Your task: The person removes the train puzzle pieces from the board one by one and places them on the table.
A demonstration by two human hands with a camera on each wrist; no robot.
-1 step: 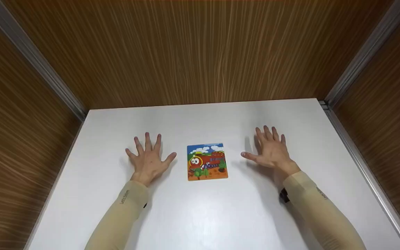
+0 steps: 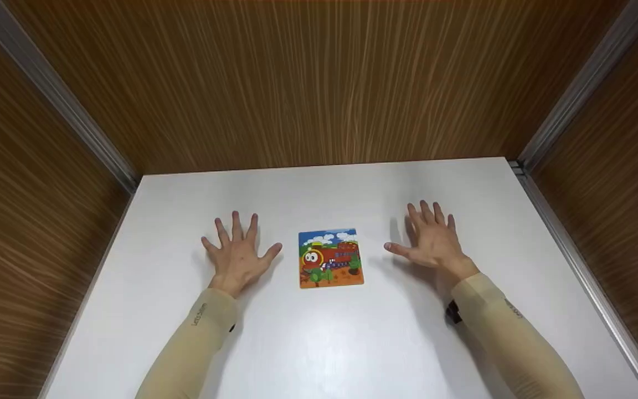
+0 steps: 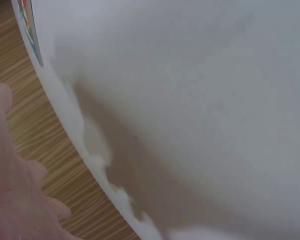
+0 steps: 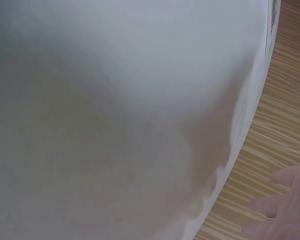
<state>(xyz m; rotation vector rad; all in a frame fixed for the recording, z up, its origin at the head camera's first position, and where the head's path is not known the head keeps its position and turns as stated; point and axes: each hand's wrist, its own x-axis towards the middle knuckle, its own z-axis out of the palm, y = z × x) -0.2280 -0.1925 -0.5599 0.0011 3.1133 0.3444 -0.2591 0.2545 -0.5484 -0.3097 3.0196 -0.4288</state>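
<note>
A small, nearly square picture board (image 2: 330,259) with a cartoon red train, clouds and green trees lies flat on the white table (image 2: 319,343), between the two hands. To its left my left hand (image 2: 236,260) is held with fingers spread, thumb toward the board and apart from it. On the other side my right hand (image 2: 435,241) has its fingers extended and its thumb pointing at the board, also apart from it. Neither hand holds anything. Both cast shadows on the tabletop. Each wrist view catches only part of its hand, with a sliver of the board at a top corner.
A brown wood-grain panel (image 2: 319,83) rises behind the table's far edge. Similar panels stand at the left (image 2: 31,221) and right (image 2: 618,194), with grey metal rails (image 2: 590,288) along the corners and the right side. Beige sleeves (image 2: 186,343) cover both forearms.
</note>
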